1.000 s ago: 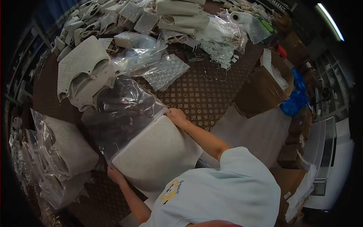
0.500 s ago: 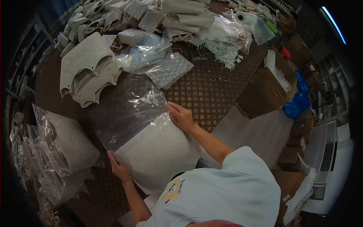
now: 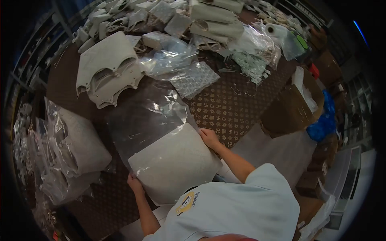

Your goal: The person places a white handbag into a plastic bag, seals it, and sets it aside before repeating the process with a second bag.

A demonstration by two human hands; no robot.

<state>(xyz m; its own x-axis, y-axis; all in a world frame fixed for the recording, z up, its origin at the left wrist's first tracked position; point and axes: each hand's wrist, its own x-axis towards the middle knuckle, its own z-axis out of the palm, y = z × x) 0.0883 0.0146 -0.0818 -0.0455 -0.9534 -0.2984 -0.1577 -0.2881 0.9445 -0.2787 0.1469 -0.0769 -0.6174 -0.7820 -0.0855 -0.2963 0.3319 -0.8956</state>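
Observation:
A cream-coloured handbag (image 3: 173,164) lies near my body inside a clear plastic bag (image 3: 146,116). The plastic's loose end stretches away across the table beyond the handbag. At the left edge, my left hand (image 3: 136,184) is closed on the side of the plastic bag. My right hand (image 3: 210,139) pinches the right side, just below the handbag's far corner, with its fingertips partly hidden. Farther off on the left, unwrapped cream handbags (image 3: 106,58) lie stacked. Beside my left arm stand wrapped handbags (image 3: 78,140) in clear plastic.
Bubble wrap (image 3: 196,79) and crumpled clear plastic (image 3: 169,56) lie across the patterned brown table (image 3: 219,102). More cream bags (image 3: 217,16) are heaped at the back. An open cardboard box (image 3: 287,108) and a blue plastic bag (image 3: 323,120) are at the right.
Both hands have moved down the sides of the plastic bag towards my body, the right one more. The handbag is slightly nearer me. The whole view has shifted a little.

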